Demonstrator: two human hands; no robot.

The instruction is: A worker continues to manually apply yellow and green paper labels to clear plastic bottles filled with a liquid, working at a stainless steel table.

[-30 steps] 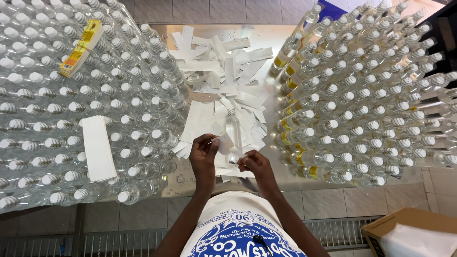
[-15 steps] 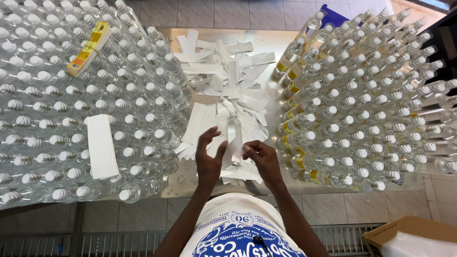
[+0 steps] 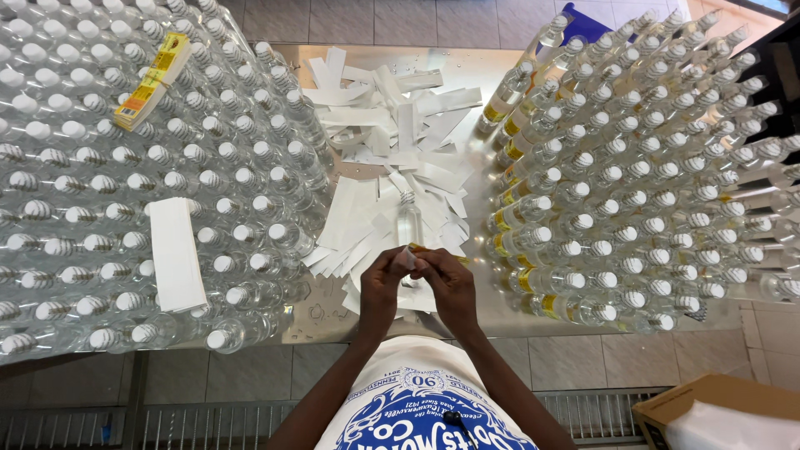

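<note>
Fingers of both hands pinched together over a small yellow label at desk's near edge.

Left hand (image 3: 382,287) and right hand (image 3: 450,283) meeting fingertip to fingertip, fingers (image 3: 398,260) closed tight on yellow label (image 3: 421,248) and what looks like its white backing; no gap visible between tips. Clear bottle (image 3: 408,218) standing upright just beyond hands, among loose white backing strips (image 3: 392,125) on metal desk (image 3: 492,308). Judged best handled by peeling slowly from one corner, keeping label flat and off adhesive side, then squaring it to bottle before pressing. Unlabelled capped bottles (image 3: 100,208) massed left; yellow-labelled bottles (image 3: 633,167) right. Label stack (image 3: 152,81) and white strip pad (image 3: 176,254) resting on left bottles.
</note>
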